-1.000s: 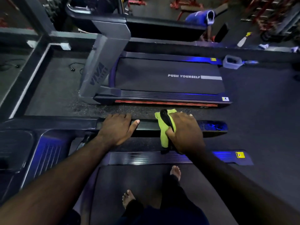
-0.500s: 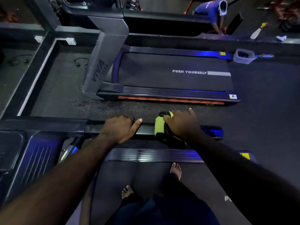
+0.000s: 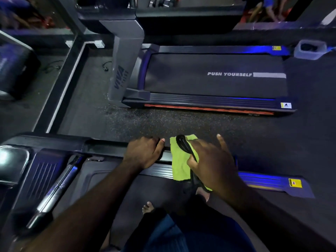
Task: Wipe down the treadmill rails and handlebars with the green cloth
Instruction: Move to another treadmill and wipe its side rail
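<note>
Thumb and palm of the right hand (image 3: 212, 164) pinch the green cloth (image 3: 179, 160) where it hangs over the handrail (image 3: 101, 147) of the treadmill the person stands on. The thumb is curled down onto the cloth's right edge, the index finger sticks straight up and away from the others, and the remaining fingers are hidden behind the back of the hand, so their spread cannot be told. Most of the cloth lies to the left of that hand, between the two thumbs, and its lower edge reaches down past the ribbed side rail (image 3: 158, 170). It is a soft, matte, bright yellow-green rectangle, and a black strip (image 3: 182, 143) loops at its top and runs under the thumb; whether this is a hem or a separate strap cannot be told. The left hand (image 3: 143, 153) grips the handrail just beside the cloth, fingers curled over the far side and pressed together, thumb lying along the top. The handrail is a smooth, dark, flat-topped bar. The side rail is black and grooved, and further right it glows blue and carries a yellow sticker (image 3: 295, 183). Bare feet (image 3: 148, 206) stand on the dark belt. Beyond the speckled rubber floor (image 3: 163, 122) sits a neighbouring treadmill (image 3: 214, 77) with a grey angular upright.
</note>
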The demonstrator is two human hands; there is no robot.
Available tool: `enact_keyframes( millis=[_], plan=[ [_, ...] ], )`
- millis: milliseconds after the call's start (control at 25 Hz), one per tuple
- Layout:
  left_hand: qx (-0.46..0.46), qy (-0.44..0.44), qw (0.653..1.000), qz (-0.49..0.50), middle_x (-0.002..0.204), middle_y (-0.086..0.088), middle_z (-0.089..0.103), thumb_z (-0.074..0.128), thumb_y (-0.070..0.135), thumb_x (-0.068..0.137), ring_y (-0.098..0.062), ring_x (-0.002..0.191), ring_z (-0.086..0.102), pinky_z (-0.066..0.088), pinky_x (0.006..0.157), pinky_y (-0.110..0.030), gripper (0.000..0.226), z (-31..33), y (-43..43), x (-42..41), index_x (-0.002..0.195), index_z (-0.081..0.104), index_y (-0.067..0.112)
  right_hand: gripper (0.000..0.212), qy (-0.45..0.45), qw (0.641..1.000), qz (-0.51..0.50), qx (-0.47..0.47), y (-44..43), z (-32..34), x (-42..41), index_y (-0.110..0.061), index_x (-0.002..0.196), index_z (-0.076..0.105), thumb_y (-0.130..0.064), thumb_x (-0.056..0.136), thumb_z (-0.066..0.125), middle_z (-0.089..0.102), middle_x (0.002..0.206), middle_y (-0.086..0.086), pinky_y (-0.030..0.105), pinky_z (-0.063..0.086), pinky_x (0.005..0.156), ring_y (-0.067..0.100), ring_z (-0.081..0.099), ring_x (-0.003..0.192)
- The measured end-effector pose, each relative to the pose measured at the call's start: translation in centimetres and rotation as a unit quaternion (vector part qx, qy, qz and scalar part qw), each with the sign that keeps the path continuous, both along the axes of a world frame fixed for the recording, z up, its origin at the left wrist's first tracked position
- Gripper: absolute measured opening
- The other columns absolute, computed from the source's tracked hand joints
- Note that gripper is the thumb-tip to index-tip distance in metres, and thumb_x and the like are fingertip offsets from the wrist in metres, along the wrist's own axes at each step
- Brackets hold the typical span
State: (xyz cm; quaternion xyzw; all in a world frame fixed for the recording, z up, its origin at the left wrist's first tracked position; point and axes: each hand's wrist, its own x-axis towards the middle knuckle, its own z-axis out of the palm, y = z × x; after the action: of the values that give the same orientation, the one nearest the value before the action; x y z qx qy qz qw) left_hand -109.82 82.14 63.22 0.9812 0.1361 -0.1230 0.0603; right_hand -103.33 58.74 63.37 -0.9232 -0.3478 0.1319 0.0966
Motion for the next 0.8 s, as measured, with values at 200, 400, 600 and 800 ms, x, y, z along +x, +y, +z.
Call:
enact_keyframes(
  millis=[200, 400, 600, 800],
  plan=[
    [0.035, 0.014, 0.999, 0.025, 0.097, -0.005, 0.076, 0.019, 0.06, 0.105, -0.034, 0.094, 0.072, 0.051, 0.07, -0.039, 0.06, -0.4, 0.0, 0.1, 0.092, 0.064, 0.021, 0.06, 0.071, 0.996, -0.011, -0.048, 3.8, 0.6, 3.8, -0.027, 0.154, 0.045, -0.052, 0.099, 0.046, 0.062, 0.144, 0.001, 0.058, 0.007, 0.13, 0.024, 0.059, 0.132],
    [0.035, 0.004, 0.999, 0.026, 0.096, -0.004, 0.075, 0.017, 0.056, 0.103, -0.034, 0.092, 0.072, 0.05, 0.068, -0.039, 0.058, -0.7, 0.2, 0.2, 0.092, 0.063, 0.023, 0.065, 0.001, 0.999, 0.02, -0.048, 2.8, 1.5, -0.9, -0.02, 0.145, 0.053, -0.064, 0.101, 0.034, 0.063, 0.137, 0.011, 0.054, 0.039, 0.115, 0.035, 0.057, 0.129],
    [0.034, -0.009, 0.999, 0.02, 0.089, -0.006, 0.076, 0.019, 0.055, 0.106, -0.034, 0.086, 0.073, 0.051, 0.065, -0.038, 0.061, -0.4, -0.1, -0.1, 0.088, 0.065, 0.021, 0.058, 0.023, 0.999, -0.007, -0.023, 3.9, 0.9, 0.8, -0.031, 0.14, 0.056, -0.067, 0.101, 0.032, 0.07, 0.123, 0.005, 0.043, 0.051, 0.09, 0.03, 0.065, 0.112],
    [0.023, -0.02, 0.999, 0.014, 0.095, -0.009, 0.075, 0.019, 0.059, 0.108, -0.034, 0.091, 0.072, 0.047, 0.069, -0.038, 0.065, -0.2, -0.1, -0.3, 0.091, 0.067, 0.019, 0.05, -0.036, 0.998, -0.028, -0.037, 0.1, 0.7, 0.8, -0.035, 0.133, 0.064, -0.059, 0.096, 0.04, 0.073, 0.117, -0.001, 0.046, 0.039, 0.103, 0.024, 0.066, 0.109]
  ],
)
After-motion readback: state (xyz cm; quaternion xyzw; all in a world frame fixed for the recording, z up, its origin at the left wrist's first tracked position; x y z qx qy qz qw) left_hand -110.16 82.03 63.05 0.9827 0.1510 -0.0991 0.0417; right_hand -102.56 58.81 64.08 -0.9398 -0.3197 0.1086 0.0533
